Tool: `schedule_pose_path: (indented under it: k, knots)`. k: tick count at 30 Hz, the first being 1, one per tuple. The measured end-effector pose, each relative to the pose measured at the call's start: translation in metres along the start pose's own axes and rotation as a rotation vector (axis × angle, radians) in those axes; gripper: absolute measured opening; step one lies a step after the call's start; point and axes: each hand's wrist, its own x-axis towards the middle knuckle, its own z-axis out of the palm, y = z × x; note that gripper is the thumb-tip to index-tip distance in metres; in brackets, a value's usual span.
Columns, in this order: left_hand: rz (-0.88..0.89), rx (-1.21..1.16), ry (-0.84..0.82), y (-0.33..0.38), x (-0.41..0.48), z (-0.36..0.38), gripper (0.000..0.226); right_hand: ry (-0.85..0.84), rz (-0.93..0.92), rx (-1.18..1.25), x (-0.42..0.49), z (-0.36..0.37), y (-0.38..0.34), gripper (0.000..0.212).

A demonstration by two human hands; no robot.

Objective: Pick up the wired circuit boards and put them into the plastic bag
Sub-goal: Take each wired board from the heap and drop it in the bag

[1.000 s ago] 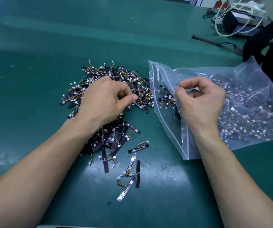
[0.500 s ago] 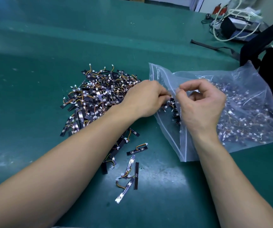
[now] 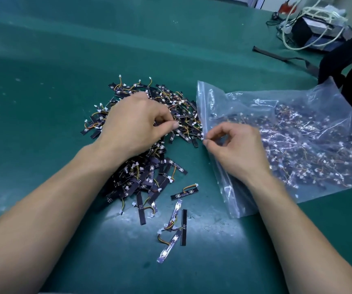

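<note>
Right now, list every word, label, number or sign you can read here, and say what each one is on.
No text here is readable.
Wired circuit board: tiny white markings, too small to read.
Plastic bag: faint marks by its zip edge, too blurred to read.

Both forearms were bare and came in from the table's (image 3: 43, 92) near edge, the left angled toward the right. Left hand (image 3: 136, 122) was palm down, fingers curled, thumb and forefinger tips pinched on the boards (image 3: 183, 117). Right hand (image 3: 237, 149) sat near it, back up; thumb and forefinger pinched the bag (image 3: 213, 98) rim, other fingers loosely curled. The hands did not touch.
</note>
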Motion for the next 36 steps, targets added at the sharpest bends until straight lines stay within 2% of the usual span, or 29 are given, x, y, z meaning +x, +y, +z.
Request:
schedule_pose_path:
  k: [3, 6, 9, 14, 24, 32, 36]
  knots:
    - [0.072, 0.022, -0.038, -0.002, -0.002, -0.001, 0.023, -0.004, -0.012, -0.002, 0.000, 0.000, 0.000, 0.010]
    - [0.126, 0.035, -0.078, -0.002, -0.003, 0.000, 0.021, -0.007, -0.153, 0.005, -0.002, 0.000, -0.003, 0.011]
    - [0.146, 0.054, -0.059, -0.001, -0.003, 0.001, 0.022, -0.142, -0.306, 0.028, -0.005, 0.000, -0.009, 0.011]
    - [0.135, 0.038, -0.050, -0.002, -0.003, 0.001, 0.023, -0.323, -0.422, -0.031, -0.010, 0.004, -0.012, 0.032]
    - [0.154, 0.004, -0.070, -0.001, -0.004, 0.002, 0.021, -0.341, -0.363, -0.037, -0.009, 0.013, -0.009, 0.005]
    - [0.173, -0.027, -0.137, 0.001, -0.005, 0.003, 0.034, -0.295, -0.267, 0.045, -0.009, 0.012, -0.007, 0.012]
    - [0.269, -0.053, -0.175, 0.005, -0.006, 0.001, 0.031, -0.215, -0.247, 0.123, -0.008, 0.010, -0.007, 0.011]
